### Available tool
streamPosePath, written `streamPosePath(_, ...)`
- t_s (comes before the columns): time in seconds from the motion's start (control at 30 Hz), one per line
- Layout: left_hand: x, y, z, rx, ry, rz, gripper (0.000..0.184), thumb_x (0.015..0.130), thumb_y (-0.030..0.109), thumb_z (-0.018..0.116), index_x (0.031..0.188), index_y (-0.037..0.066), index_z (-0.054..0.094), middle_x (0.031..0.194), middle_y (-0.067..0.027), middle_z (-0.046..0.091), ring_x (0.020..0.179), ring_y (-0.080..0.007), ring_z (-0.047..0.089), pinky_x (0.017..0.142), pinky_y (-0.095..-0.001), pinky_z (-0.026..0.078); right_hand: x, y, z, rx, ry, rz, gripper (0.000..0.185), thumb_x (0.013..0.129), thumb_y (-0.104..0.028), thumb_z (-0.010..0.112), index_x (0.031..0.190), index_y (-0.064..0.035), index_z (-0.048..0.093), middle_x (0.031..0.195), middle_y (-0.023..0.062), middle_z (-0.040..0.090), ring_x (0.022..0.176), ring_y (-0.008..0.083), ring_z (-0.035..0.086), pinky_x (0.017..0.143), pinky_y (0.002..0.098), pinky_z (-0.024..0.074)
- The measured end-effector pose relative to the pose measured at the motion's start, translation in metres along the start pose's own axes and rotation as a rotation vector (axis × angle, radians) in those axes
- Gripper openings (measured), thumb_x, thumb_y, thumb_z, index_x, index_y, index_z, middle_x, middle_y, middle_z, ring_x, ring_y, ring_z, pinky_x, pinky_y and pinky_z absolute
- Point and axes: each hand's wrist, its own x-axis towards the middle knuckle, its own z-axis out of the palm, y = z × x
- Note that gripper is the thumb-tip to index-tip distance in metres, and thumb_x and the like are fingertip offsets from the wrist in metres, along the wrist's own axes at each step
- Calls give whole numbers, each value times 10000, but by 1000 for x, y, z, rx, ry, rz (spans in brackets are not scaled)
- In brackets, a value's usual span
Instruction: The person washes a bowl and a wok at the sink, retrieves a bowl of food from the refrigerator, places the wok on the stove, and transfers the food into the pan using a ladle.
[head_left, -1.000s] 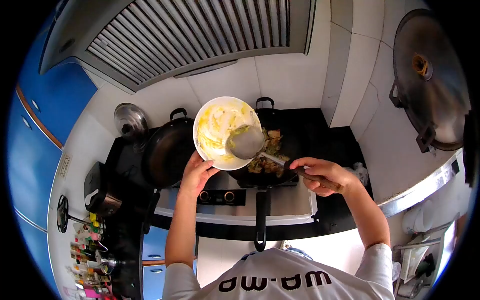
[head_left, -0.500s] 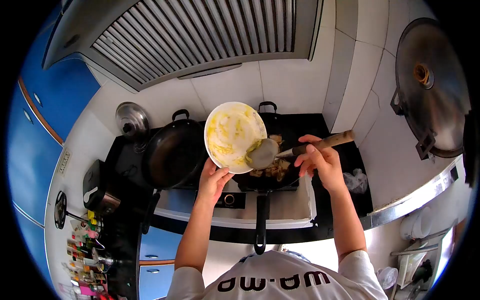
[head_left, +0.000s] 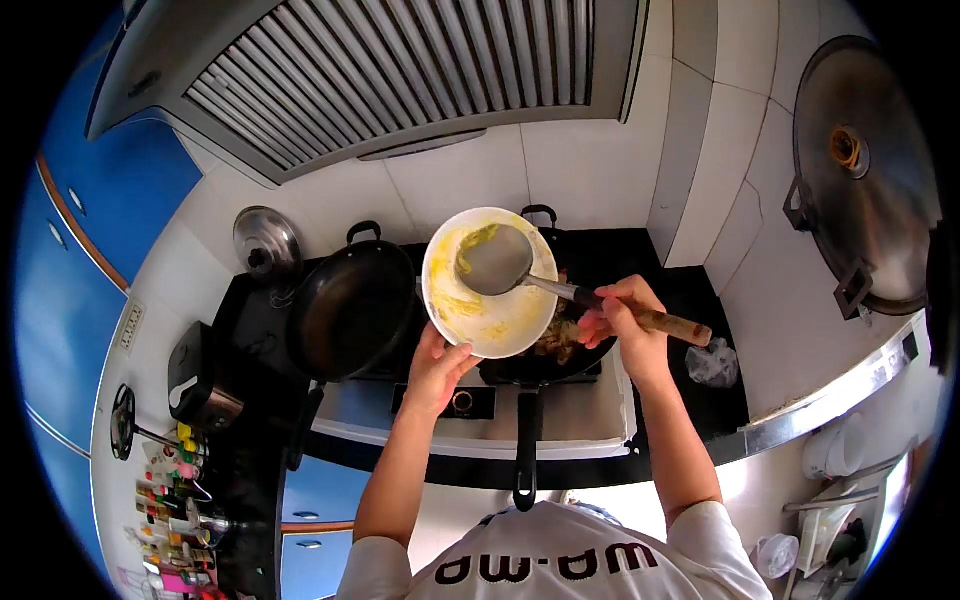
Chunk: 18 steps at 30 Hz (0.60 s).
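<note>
My left hand (head_left: 438,372) grips the lower rim of a white bowl (head_left: 500,333), tilted so its inside faces me. Yellow residue streaks the bowl's inner wall. In my right hand (head_left: 633,325) is the wooden handle of a metal ladle (head_left: 497,262); its round head lies inside the bowl, with some yellow matter at its upper left edge. Below the bowl, a black frying pan (head_left: 527,440) rests on the stove, its handle pointing toward me. Browned pieces of food (head_left: 560,343) show in the pan, partly hidden by the bowl and my right hand.
An empty black wok (head_left: 350,305) sits on the left burner, a metal lid (head_left: 267,245) behind it. The range hood (head_left: 400,70) overhangs the stove. A large lid (head_left: 870,180) hangs on the right wall, above a crumpled plastic bag (head_left: 712,364). Several bottles (head_left: 170,520) stand far left.
The bowl has shifted slightly right. My right hand has brought the ladle's head from the bowl's lower right edge up and left, into its upper middle.
</note>
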Motion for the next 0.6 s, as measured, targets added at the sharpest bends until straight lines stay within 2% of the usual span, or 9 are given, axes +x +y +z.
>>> streamPosePath(0.13, 0, -1, 6, 37, 17, -46, 567, 779, -2, 578, 1283, 62, 328, 1251, -105, 452, 1146, -256, 484, 938, -428, 437, -7, 3, 11, 23, -66, -71, 139, 910, -131, 482, 947, 2, 493, 731, 120, 602, 619, 160, 615, 549, 257, 511)
streamPosePath(0.27, 4, 2, 3, 33, -35, -26, 547, 794, 0, 561, 1285, 58, 328, 1252, -106, 456, 1141, -252, 488, 933, -428, 446, -14, 13, 16, 49, -75, -93, 149, 915, -133, 472, 962, 8, 473, 768, 151, 610, 653, 192, 625, 569, 288, 524)
streamPosePath(0.33, 3, 5, 2, 22, -38, -33, 541, 799, -2, 553, 1288, 57, 329, 1252, -107, 457, 1140, -250, 489, 930, -427, 451, -16, 17, 17, 202, 34, -46, 134, 878, -130, 461, 935, -10, 475, 729, 172, 613, 586, 229, 622, 517, 312, 516)
streamPosePath(0.43, 1, 8, 2, 1, -33, -52, 533, 805, -4, 548, 1291, 51, 336, 1250, -110, 463, 1135, -248, 493, 922, -422, 460, -19, 11, -4, 209, 35, -36, 146, 862, -146, 460, 932, -20, 480, 710, 176, 611, 550, 239, 613, 499, 322, 511)
streamPosePath(0.47, 0, 12, 1, -9, -24, -51, 541, 803, -3, 544, 1297, 41, 330, 1257, -122, 459, 1145, -260, 486, 927, -433, 454, -22, 3, -12, 131, 77, -6, 149, 842, -134, 462, 932, -17, 482, 694, 178, 609, 519, 239, 601, 483, 323, 508)
streamPosePath(0.6, -1, 22, -6, 80, 9, -10, 554, 792, -12, 540, 1303, 32, 331, 1257, -135, 462, 1144, -272, 490, 924, -446, 453, -25, -12, -47, -18, -6, -5, 125, 822, -98, 463, 882, 3, 505, 664, 161, 607, 517, 219, 605, 458, 293, 503)
